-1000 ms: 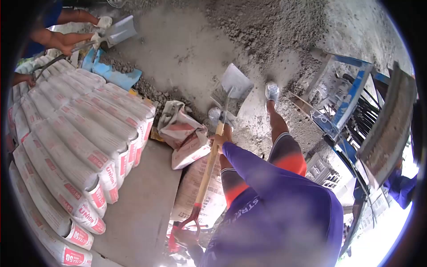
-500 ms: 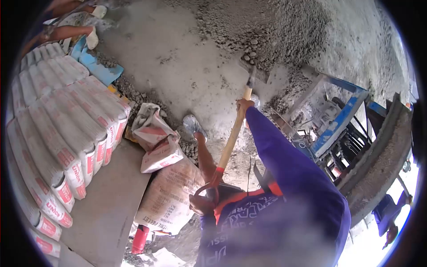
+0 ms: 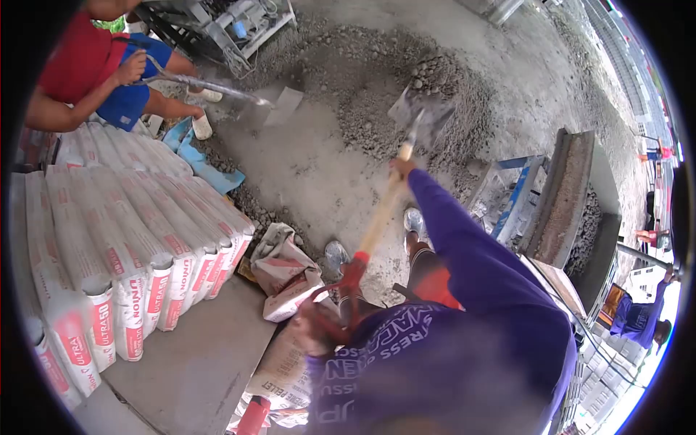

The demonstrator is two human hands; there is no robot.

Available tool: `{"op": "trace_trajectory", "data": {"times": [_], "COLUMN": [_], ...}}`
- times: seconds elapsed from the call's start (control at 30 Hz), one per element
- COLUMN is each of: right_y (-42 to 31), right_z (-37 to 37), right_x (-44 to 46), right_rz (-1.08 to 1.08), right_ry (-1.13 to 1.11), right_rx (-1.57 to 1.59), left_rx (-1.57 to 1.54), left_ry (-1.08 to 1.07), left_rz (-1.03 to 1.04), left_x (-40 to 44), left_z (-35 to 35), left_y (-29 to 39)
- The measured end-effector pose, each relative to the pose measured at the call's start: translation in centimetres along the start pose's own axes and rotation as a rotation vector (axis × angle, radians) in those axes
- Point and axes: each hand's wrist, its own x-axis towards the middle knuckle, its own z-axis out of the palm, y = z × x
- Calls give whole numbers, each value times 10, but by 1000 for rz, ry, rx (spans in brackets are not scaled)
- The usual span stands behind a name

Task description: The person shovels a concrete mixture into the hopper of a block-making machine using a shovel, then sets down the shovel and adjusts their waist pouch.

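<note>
A shovel [image 3: 378, 215] with a wooden shaft and a red D-shaped handle slants across the middle of the view. My right hand [image 3: 403, 167], in a purple sleeve, is wrapped round the shaft near the blade. Down at the red handle, my left hand [image 3: 317, 328] is closed on the grip; it is slightly blurred. Grey gravelly mix [image 3: 437, 75] sits at the front of the metal blade [image 3: 420, 112], over the larger pile. Both my feet stand on the grey floor on either side of the shaft.
Stacked cement bags [image 3: 138, 225] stand at left, near a crumpled bag [image 3: 286, 264]. A co-worker [image 3: 80, 72] at upper left holds another shovel [image 3: 283, 106]. A metal trough [image 3: 562, 203] and blue frame [image 3: 518, 196] stand at right. Another person [image 3: 641, 315] is at far right.
The shovel blade has moved forward and now carries grey mix. My view has shifted, bringing the co-worker with a shovel and more of the trough into sight.
</note>
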Motion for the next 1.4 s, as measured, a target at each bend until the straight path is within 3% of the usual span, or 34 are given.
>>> {"op": "trace_trajectory", "data": {"times": [0.03, 0.07, 0.17, 0.3, 0.43, 0.53, 0.6, 0.63, 0.7, 0.73, 0.87, 0.93, 0.97, 1.07, 1.17, 1.2, 1.23, 1.27, 1.4], "right_y": [35, 64, 125, 117, 27, -44, -125, -161, -243, -272, -374, -406, -420, -440, -429, -421, -416, -415, -419], "right_z": [23, 49, 96, 86, 48, 29, 21, 13, 1, -8, -26, -41, -49, -87, -147, -171, -196, -222, -304], "right_x": [9, -12, -48, -95, -97, -54, -76, -79, -137, -138, -173, -167, -163, -117, -75, -67, -64, -65, -55], "right_rz": [19, 22, 202, 308, 248, 42, -110, -134, -246, -297, -451, -506, -533, -586, -517, -497, -483, -439, -452], "right_ry": [99, 108, 18, 5, -28, -30, -25, -143, -152, -285, -474, -530, -528, -399, -222, -154, -81, -3, 300], "right_rx": [-47, 109, 359, 487, 464, 577, 644, 641, 630, 556, 457, 333, 268, 109, 145, 206, 270, 326, 642], "left_rx": [52, 186, 498, 717, 907, 948, 913, 919, 932, 947, 861, 858, 915, 1151, 1323, 1319, 1185, 1253, 1118], "left_ry": [3, 35, 61, -121, -338, -517, -504, -523, -575, -670, -617, -653, -708, -668, -966, -918, -974, -957, -1252], "left_rz": [60, 101, 318, 385, 531, 576, 845, 948, 1089, 960, 1363, 1384, 1359, 1566, 1400, 1469, 1378, 1399, 1362], "left_x": [-7, -13, -29, -52, -35, -34, -37, -30, -11, -4, -4, 13, 21, 75, 142, 188, 211, 243, 239], "left_z": [-11, -22, -33, 24, 82, 168, 221, 239, 265, 269, 392, 445, 477, 581, 700, 733, 763, 791, 914], "left_y": [35, 68, 144, 191, 197, 200, 201, 211, 237, 261, 285, 297, 298, 277, 190, 156, 124, 108, 57]}}
